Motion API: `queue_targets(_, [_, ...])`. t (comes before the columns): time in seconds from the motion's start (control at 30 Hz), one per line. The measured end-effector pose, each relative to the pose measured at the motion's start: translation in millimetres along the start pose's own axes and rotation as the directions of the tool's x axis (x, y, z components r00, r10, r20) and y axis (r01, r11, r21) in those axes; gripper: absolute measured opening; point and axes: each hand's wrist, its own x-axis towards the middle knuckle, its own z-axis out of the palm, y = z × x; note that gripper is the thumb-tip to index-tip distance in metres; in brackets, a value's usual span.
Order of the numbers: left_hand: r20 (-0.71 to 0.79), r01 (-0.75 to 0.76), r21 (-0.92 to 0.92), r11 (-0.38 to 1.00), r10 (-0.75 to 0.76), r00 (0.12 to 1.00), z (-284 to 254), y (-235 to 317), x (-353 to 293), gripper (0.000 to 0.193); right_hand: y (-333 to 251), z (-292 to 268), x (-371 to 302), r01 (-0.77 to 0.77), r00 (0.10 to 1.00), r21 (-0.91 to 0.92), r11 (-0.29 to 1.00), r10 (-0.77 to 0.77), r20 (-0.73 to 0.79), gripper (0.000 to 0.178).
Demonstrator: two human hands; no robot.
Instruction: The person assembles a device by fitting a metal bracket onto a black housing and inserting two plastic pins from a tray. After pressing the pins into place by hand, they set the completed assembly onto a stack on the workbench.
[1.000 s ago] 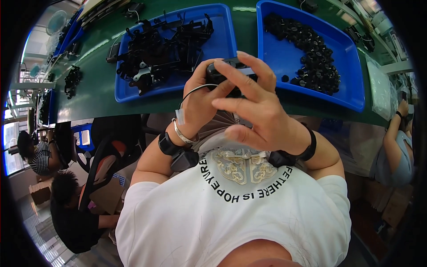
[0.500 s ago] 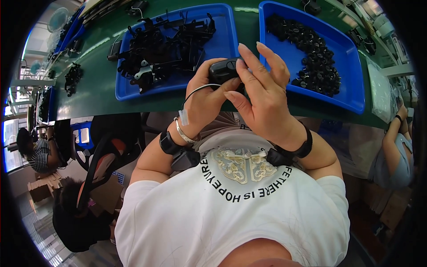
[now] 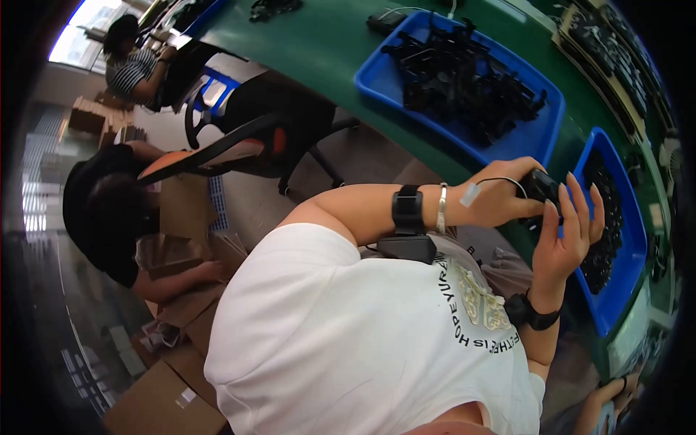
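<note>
My left hand (image 3: 500,194) is closed around a small black rounded plastic housing (image 3: 542,184), at the right side of the view. A thin wire (image 3: 504,179) loops over the back of this hand from a pale tag at the wrist. Close against the housing's right end is my right hand (image 3: 567,235), its fingers stretched and apart. Whether its thumb and index finger touch the housing is hard to make out. Beyond the left hand, a blue tray (image 3: 391,101) holds a heap of black brackets (image 3: 464,80).
A second blue tray (image 3: 638,250) with small black parts (image 3: 603,261) lies right of my hands on the green table (image 3: 312,43). At left are an office chair (image 3: 268,138), cardboard boxes (image 3: 163,399) and a bent-over person (image 3: 109,210). Another person (image 3: 138,69) sits farther off.
The view has swung to the left, so the trays and my hands appear farther right. My left hand still holds the housing, and my right hand stays beside it with fingers spread.
</note>
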Motion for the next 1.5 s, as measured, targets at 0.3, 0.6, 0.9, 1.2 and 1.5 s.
queue_targets(0.3, [-0.037, -0.031, -0.016, 0.999, 0.03, 0.999, 0, -7, 7, 0.046, 11, 14, 4, 0.099, 0.995, 0.1, 0.99, -0.096, -0.039, 0.019])
queue_targets(0.6, [-0.061, -0.073, 0.023, 0.997, 0.074, 0.995, -4, -5, 7, 0.044, 11, 4, 17, 0.238, 0.971, -0.05, 0.97, -0.239, -0.01, 0.019])
queue_targets(0.9, [-0.021, 0.015, -0.053, 0.999, -0.016, 1.0, -13, -2, 8, 0.035, 0, 15, 18, 0.116, 0.993, 0.115, 0.987, -0.115, -0.019, 0.016])
queue_targets(1.2, [0.084, 0.105, 0.003, 0.994, -0.105, 0.991, 8, -6, 22, 0.036, 23, 6, 1, 0.016, 0.998, 0.08, 0.997, -0.01, -0.067, 0.019])
queue_targets(1.5, [0.11, 0.108, -0.103, 0.989, -0.097, 0.989, 19, 1, 27, 0.037, 18, -7, 0, -0.023, 0.996, 0.114, 0.993, 0.032, -0.08, 0.029])
